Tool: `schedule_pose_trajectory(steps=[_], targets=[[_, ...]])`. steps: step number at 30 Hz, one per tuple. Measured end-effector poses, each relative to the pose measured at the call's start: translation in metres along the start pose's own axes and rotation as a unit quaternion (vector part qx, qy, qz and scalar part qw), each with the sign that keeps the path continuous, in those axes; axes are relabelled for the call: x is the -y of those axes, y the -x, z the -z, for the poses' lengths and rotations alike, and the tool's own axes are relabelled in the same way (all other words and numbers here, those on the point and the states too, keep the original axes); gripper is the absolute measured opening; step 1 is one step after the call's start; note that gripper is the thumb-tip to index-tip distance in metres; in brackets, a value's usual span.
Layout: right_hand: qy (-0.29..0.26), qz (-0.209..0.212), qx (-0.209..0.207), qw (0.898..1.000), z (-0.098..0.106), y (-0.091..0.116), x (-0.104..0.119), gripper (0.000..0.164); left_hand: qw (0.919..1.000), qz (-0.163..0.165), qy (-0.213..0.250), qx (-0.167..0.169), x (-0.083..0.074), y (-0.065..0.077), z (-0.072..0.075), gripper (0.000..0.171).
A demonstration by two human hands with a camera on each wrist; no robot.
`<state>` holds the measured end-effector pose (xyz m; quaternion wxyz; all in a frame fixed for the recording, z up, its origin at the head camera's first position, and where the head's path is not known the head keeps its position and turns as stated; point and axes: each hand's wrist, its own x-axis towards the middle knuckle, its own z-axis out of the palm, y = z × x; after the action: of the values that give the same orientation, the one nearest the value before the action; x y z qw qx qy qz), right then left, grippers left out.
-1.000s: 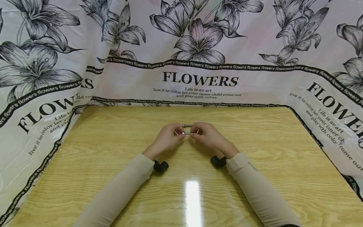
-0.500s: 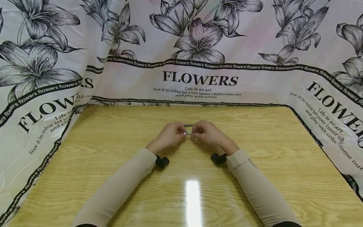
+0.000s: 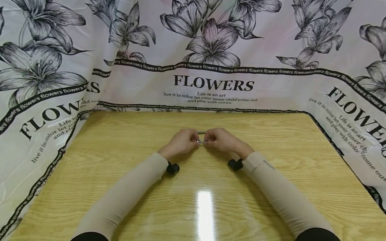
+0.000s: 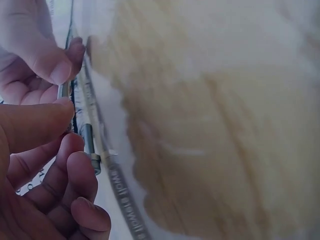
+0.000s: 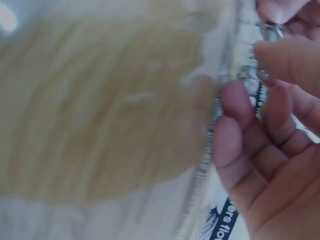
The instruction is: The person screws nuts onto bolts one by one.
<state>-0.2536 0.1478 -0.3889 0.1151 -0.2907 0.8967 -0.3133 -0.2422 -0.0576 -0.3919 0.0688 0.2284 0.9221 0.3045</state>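
In the head view, both hands meet over the far middle part of the wooden table. A slim metal bolt spans the small gap between their fingertips. My left hand pinches its left end between thumb and fingers; that end is mostly covered. The right end is pinched by my right hand. Just behind lies a second metal bolt, parallel to the first, its ends hidden by the hands. The left wrist view shows the second bolt with a thicker, rounded end beyond the left fingers.
A white curtain with black lily drawings and "FLOWERS" lettering surrounds the table at the back and both sides. Black wrist cameras hang below the sleeves. Glare shines on the table front.
Both hands stay at nearly the same spot, with small shifts of the fingers about the held bolt. My left hand has edged slightly right, covering the left end of the rear bolt.
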Motion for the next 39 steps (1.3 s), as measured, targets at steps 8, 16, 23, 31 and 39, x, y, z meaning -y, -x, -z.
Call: schedule_pose_trajectory(steps=[8,16,23,31,39], targets=[[0.039,0.003,0.027,0.999,0.002,-0.008,0.0,0.004,0.9994,0.008,-0.033,0.01,0.002,-0.005,-0.001,0.009],[0.083,0.013,0.05,0.995,0.001,-0.013,0.0,0.004,0.9981,0.021,-0.053,0.025,0.003,-0.008,-0.001,0.009],[0.1,0.006,0.053,0.994,-0.001,-0.014,0.001,0.004,0.9975,0.025,-0.059,0.03,0.002,-0.008,-0.002,0.011],[0.104,0.001,0.054,0.993,-0.001,-0.012,0.003,0.004,0.9972,0.028,-0.06,0.036,0.002,-0.009,-0.004,0.01],[0.1,0.002,0.055,0.993,-0.003,-0.012,0.001,0.005,0.9964,0.029,-0.069,0.04,0.0,-0.008,-0.003,0.012]])
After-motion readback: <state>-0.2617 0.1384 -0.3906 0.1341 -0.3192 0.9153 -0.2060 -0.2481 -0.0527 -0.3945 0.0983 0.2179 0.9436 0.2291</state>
